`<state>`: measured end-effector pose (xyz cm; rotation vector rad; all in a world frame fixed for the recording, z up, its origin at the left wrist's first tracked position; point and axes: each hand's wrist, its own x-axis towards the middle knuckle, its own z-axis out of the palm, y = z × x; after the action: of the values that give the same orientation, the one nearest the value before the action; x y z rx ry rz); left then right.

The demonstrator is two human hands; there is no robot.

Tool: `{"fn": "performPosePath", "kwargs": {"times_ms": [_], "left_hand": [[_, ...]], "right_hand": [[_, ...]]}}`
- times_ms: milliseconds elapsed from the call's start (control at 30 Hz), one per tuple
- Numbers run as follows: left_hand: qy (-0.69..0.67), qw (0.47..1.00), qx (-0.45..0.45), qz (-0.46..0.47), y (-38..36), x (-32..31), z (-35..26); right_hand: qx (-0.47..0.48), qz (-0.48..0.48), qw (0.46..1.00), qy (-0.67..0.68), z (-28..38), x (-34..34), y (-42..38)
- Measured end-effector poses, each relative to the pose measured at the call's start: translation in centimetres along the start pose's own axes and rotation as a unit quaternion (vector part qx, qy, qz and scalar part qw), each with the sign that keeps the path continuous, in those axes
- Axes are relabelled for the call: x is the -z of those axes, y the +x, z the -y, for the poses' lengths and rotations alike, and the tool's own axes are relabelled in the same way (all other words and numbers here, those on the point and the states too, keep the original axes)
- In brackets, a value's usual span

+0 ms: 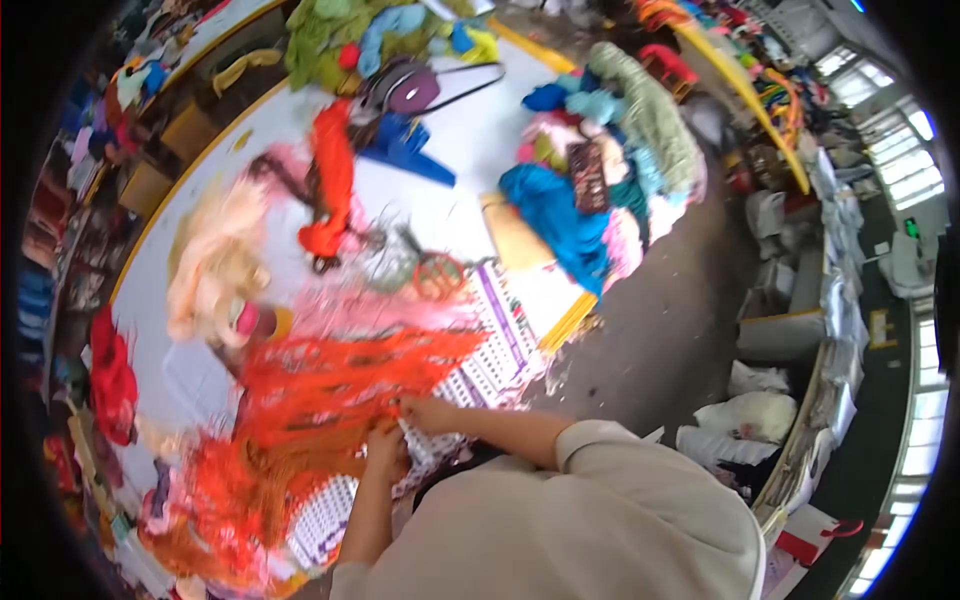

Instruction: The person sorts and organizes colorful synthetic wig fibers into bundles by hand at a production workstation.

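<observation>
Long orange-red strands (340, 375) lie spread over the table's near side, with browner orange strands (310, 465) below them. At their right end, my left hand (385, 450) is closed on the strands with its fingers bent. Close beside it, my right hand (428, 414) is also closed at the strands' edge; what its fingers hold is too small to make out. Under and around the hands is a white sheet with dark dots and a purple stripe (505, 315). A round orange-red loop (440, 276) lies beyond the strands.
A red bundle (330, 180), a blue stand (405, 150) and a purple-and-black bag (410, 90) lie farther back on the white table (240, 165). Blue cloth (560, 220) and a dark patterned phone-shaped item (588, 178) are at right. Peach fibres (215, 265) lie left.
</observation>
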<state>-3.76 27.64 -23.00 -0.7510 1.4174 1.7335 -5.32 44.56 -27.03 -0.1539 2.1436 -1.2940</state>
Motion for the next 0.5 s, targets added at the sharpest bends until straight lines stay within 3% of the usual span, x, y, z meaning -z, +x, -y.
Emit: {"fn": "performPosePath", "kwargs": {"times_ms": [133,200,233,267,367,500], "left_hand": [[0.068,0.997,-0.006,-0.034,0.8,0.9,0.8],[0.141,0.985,-0.077,-0.068,-1.9,-0.7,-1.4],[0.247,0.951,-0.139,-0.124,-1.2,0.5,-0.4],[0.245,0.951,-0.143,-0.127,-0.4,1.5,0.5],[0.022,0.974,-0.187,-0.129,0.1,3.2,0.9],[0.018,0.974,-0.171,-0.147,-0.9,2.6,0.1]], "right_hand": [[-0.100,0.078,0.985,0.117,4.5,3.5,-1.9],[-0.070,0.068,0.988,0.121,2.8,2.3,-1.3],[-0.066,0.069,0.988,0.121,2.4,2.1,-1.1],[-0.076,0.069,0.987,0.123,1.9,1.9,-0.8],[-0.100,0.094,0.978,0.157,1.7,1.8,-0.4],[-0.099,0.101,0.979,0.147,1.3,1.6,-0.2]]}}
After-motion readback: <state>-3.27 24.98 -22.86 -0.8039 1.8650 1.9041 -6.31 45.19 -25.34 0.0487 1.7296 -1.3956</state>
